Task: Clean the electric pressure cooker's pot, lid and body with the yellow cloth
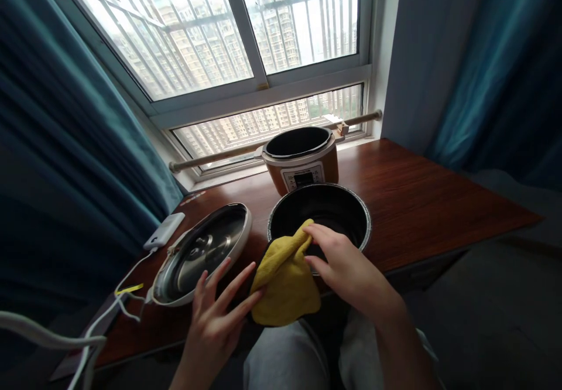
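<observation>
While the right hand (345, 261) pinches it, yellow cloth (285, 290) hangs by the black pot (345, 211)

From afar I log the cloth overlapping the pot's near rim; contact unclear. Right-hand grip: narrow, thumb and fingers on a bunched corner, likely for control. Left hand (215, 325): fingers splayed, one on the cloth's left edge, perhaps steadying it; thumb hidden, so I can't tell if it pinches. Lid (211, 252) lies left, inner face up, presumably for easy reach. Cooker body (330, 164) stands behind the pot, presumably parked clear of the hands. White device (165, 231) sits beyond the lid on the tabletop (408, 194).
</observation>
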`<action>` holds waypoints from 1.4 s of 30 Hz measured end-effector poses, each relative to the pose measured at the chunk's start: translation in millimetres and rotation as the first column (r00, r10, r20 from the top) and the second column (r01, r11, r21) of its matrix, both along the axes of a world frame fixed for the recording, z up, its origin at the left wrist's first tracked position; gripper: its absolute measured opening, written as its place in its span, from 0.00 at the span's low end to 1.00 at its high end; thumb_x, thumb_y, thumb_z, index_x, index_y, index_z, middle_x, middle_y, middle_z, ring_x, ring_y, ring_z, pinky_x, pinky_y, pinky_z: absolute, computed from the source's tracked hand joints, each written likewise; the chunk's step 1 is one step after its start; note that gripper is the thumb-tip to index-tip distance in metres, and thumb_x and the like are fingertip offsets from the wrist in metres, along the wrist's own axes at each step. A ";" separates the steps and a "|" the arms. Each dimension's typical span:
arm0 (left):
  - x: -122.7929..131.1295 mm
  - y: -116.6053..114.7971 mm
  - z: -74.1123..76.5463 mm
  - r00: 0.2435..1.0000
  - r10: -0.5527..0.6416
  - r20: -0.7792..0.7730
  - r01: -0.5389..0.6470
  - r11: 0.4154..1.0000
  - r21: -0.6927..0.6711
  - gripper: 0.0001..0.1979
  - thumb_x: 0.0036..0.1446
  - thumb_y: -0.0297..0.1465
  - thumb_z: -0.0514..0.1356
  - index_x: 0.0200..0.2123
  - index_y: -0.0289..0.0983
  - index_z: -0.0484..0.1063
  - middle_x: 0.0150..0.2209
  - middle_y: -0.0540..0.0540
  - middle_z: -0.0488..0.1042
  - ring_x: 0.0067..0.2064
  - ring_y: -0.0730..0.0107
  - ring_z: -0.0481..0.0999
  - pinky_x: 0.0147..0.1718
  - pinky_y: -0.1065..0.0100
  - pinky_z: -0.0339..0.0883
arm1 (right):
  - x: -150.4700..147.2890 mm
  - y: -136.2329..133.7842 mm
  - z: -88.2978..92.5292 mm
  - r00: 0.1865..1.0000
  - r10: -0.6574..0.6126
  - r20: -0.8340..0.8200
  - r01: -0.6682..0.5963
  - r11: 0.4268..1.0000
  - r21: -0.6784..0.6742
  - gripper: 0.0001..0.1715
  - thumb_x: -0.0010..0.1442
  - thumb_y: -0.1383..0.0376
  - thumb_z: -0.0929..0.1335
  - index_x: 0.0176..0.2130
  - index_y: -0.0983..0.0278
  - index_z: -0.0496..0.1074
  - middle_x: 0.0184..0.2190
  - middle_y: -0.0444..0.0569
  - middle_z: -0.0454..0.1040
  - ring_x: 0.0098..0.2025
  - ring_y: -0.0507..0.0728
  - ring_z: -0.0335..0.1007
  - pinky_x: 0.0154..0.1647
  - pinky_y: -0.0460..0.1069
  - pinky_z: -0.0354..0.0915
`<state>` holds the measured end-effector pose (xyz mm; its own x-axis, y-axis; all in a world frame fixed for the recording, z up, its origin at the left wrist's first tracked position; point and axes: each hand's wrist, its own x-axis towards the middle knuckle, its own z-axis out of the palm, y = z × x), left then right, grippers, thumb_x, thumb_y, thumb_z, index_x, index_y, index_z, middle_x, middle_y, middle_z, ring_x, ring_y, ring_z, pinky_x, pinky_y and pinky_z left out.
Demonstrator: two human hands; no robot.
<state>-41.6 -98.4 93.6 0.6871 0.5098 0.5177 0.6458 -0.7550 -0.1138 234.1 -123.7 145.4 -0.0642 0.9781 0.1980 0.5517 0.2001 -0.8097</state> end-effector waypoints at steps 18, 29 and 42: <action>133.6 -9.4 3.2 0.980 0.092 0.177 -0.051 0.973 -0.226 0.09 0.59 0.29 0.51 0.36 0.36 0.70 0.35 0.44 0.73 0.43 0.61 0.70 0.55 0.49 0.56 | 15.4 22.8 -22.1 0.733 -0.651 0.197 0.624 0.759 0.188 0.21 0.59 0.73 0.59 0.50 0.74 0.68 0.54 0.63 0.64 0.59 0.64 0.54 0.59 0.57 0.53; 88.5 30.3 18.9 0.982 -0.094 0.165 0.161 0.872 -0.463 0.12 0.62 0.28 0.46 0.34 0.38 0.69 0.37 0.47 0.72 0.44 0.68 0.69 0.60 0.55 0.48 | 40.9 14.4 -22.3 0.732 -0.582 0.355 0.652 0.750 -0.114 0.29 0.54 0.80 0.55 0.56 0.84 0.59 0.52 0.67 0.66 0.60 0.66 0.55 0.56 0.52 0.58; 88.5 122.2 29.1 0.939 0.283 0.196 -0.084 0.740 -0.667 0.24 0.48 0.26 0.56 0.52 0.35 0.67 0.44 0.43 0.76 0.44 0.62 0.75 0.44 0.63 0.70 | 43.0 13.1 -20.3 0.746 -0.545 0.382 0.624 0.772 -0.119 0.30 0.54 0.80 0.55 0.56 0.84 0.58 0.54 0.66 0.65 0.60 0.66 0.54 0.57 0.52 0.57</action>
